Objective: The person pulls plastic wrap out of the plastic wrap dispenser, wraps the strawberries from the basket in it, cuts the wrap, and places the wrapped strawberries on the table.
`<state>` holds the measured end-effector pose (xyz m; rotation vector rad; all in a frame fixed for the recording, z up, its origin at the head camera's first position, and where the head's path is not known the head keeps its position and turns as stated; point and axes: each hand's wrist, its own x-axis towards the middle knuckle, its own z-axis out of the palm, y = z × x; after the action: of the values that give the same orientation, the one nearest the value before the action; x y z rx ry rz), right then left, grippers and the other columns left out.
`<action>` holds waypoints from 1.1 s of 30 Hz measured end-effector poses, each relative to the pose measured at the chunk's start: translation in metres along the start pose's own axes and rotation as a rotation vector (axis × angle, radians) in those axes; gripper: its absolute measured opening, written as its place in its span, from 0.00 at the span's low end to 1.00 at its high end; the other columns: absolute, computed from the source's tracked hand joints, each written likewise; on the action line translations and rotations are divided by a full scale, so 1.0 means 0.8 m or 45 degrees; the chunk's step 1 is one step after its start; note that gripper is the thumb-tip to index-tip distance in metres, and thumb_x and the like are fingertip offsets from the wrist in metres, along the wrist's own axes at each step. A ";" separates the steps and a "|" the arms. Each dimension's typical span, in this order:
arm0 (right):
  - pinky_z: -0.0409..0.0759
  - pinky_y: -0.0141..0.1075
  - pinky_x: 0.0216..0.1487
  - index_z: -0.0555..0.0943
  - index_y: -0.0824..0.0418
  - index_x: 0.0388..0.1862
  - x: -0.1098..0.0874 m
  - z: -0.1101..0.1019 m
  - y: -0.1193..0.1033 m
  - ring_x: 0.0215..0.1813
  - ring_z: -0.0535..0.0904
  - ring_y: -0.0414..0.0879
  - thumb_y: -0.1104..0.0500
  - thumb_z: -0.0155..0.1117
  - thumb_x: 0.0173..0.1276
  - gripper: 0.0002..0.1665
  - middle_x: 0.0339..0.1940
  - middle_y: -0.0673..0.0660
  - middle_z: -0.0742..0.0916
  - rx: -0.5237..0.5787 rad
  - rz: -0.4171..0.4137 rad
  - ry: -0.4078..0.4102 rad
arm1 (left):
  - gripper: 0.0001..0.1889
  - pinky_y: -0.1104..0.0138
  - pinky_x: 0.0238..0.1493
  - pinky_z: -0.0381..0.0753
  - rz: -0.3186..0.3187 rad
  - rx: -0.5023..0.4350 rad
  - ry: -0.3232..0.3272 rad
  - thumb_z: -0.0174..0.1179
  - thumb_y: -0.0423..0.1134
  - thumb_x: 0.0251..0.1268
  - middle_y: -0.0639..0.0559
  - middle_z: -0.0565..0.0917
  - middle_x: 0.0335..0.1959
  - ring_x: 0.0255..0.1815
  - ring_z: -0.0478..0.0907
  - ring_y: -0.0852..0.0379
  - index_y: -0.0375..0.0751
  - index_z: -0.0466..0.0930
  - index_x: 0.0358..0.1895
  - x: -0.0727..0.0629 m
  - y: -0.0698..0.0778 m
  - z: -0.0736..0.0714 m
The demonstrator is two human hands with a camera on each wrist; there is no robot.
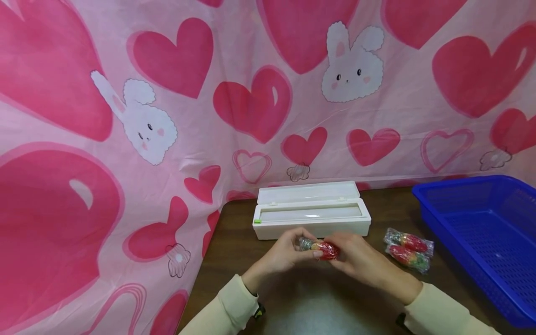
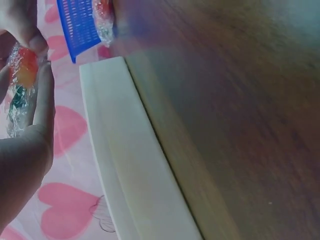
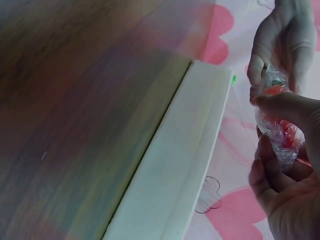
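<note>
Both hands meet in front of the white film dispenser box. Between them is a film-wrapped red, yellow and green item (image 1: 327, 250), its exact kind unclear under the crinkled clear film. My left hand (image 1: 286, 255) grips the green end between thumb and fingers. Around the red end, my right hand (image 1: 359, 257) curls its fingers and thumb, hiding part of it. In the right wrist view the wrapped item (image 3: 284, 127) shows loose film at its ends. The white dispenser box (image 1: 311, 228) stands with its lid (image 1: 310, 191) raised and a film roll (image 1: 311, 214) inside.
Two similar film-wrapped items (image 1: 408, 249) lie side by side on the brown table (image 1: 234, 251), right of the hands. A blue plastic basket (image 1: 456, 246) stands at the right. A pink heart-patterned cloth (image 1: 201, 125) hangs behind and to the left of the table.
</note>
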<state>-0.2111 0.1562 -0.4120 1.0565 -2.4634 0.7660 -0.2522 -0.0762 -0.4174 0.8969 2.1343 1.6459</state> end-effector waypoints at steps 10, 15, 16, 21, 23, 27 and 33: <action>0.81 0.34 0.38 0.84 0.60 0.50 0.000 -0.003 -0.001 0.39 0.79 0.35 0.66 0.80 0.55 0.23 0.40 0.45 0.87 0.188 0.115 -0.054 | 0.12 0.71 0.32 0.80 0.009 0.014 0.050 0.73 0.30 0.60 0.52 0.86 0.41 0.35 0.80 0.61 0.38 0.84 0.46 0.001 0.000 0.000; 0.81 0.34 0.40 0.84 0.58 0.51 -0.001 0.001 0.004 0.39 0.80 0.34 0.61 0.78 0.61 0.19 0.41 0.43 0.87 0.180 0.036 -0.023 | 0.13 0.71 0.33 0.81 0.025 0.048 0.036 0.72 0.31 0.62 0.52 0.86 0.42 0.34 0.81 0.63 0.38 0.83 0.48 -0.001 -0.003 -0.001; 0.81 0.33 0.39 0.84 0.58 0.51 -0.002 0.001 0.005 0.38 0.79 0.33 0.60 0.77 0.62 0.18 0.40 0.43 0.87 0.186 0.027 -0.017 | 0.14 0.71 0.34 0.82 0.035 0.073 0.030 0.72 0.32 0.63 0.52 0.85 0.43 0.35 0.81 0.63 0.39 0.82 0.50 -0.002 -0.003 -0.001; 0.80 0.33 0.36 0.85 0.59 0.51 -0.004 -0.005 0.007 0.37 0.79 0.32 0.60 0.76 0.65 0.17 0.40 0.44 0.88 0.218 0.025 -0.028 | 0.28 0.67 0.47 0.84 0.225 0.400 0.003 0.77 0.39 0.58 0.52 0.84 0.52 0.45 0.82 0.64 0.44 0.78 0.61 -0.008 -0.001 -0.005; 0.80 0.33 0.36 0.85 0.60 0.51 -0.005 -0.007 0.009 0.38 0.80 0.33 0.59 0.76 0.65 0.16 0.41 0.45 0.88 0.223 0.021 -0.031 | 0.31 0.67 0.52 0.82 0.372 0.628 0.021 0.79 0.40 0.55 0.51 0.83 0.54 0.50 0.81 0.64 0.43 0.77 0.63 -0.009 0.002 -0.006; 0.81 0.34 0.37 0.85 0.59 0.51 -0.007 -0.006 0.011 0.39 0.80 0.33 0.59 0.75 0.65 0.16 0.41 0.45 0.89 0.237 0.011 -0.045 | 0.24 0.72 0.54 0.79 0.599 0.883 0.063 0.78 0.40 0.57 0.51 0.86 0.50 0.51 0.81 0.63 0.39 0.83 0.55 -0.009 0.005 -0.004; 0.84 0.36 0.43 0.86 0.58 0.53 -0.012 -0.003 0.015 0.43 0.83 0.34 0.58 0.75 0.66 0.17 0.43 0.44 0.89 0.287 0.027 -0.074 | 0.17 0.78 0.53 0.77 0.615 0.837 0.047 0.76 0.37 0.58 0.51 0.88 0.46 0.48 0.83 0.66 0.38 0.87 0.50 -0.011 0.004 0.001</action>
<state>-0.2131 0.1700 -0.4189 1.1466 -2.4832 1.0544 -0.2442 -0.0807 -0.4160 1.6865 2.6864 1.1135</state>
